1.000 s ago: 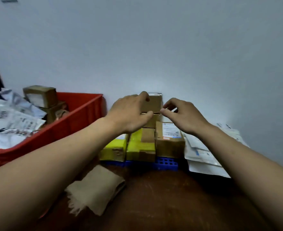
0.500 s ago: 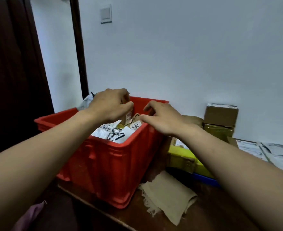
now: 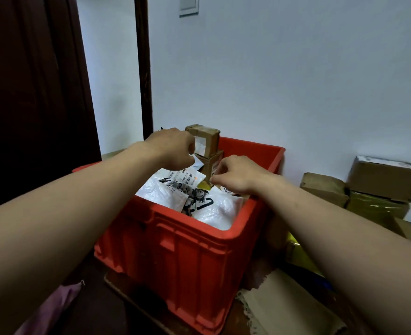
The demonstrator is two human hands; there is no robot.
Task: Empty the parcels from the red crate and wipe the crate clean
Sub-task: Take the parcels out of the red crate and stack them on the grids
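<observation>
Surface: dark brown wooden table [image 3: 257, 272], set against a pale matte wall [image 3: 296, 81]; dark door [image 3: 30, 93] at the left of the frame, switch plate [image 3: 188, 6] at top centre. Red crate [image 3: 194, 257], centre: ribbed moulded plastic, holding glossy white plastic mailers [image 3: 214, 209] and two small taped cardboard boxes [image 3: 205, 139] stacked at its far side. Left hand [image 3: 173, 148]: fingers curled, against the upper box; cannot tell whether it grips. Right hand [image 3: 235, 175]: fingers curled at the lower box's near corner; hold likewise unclear. Right of the frame: piled cardboard parcels [image 3: 383, 177], one wrapped in yellow tape. Lower right: frayed tan cloth [image 3: 291, 308], folded flat.
</observation>
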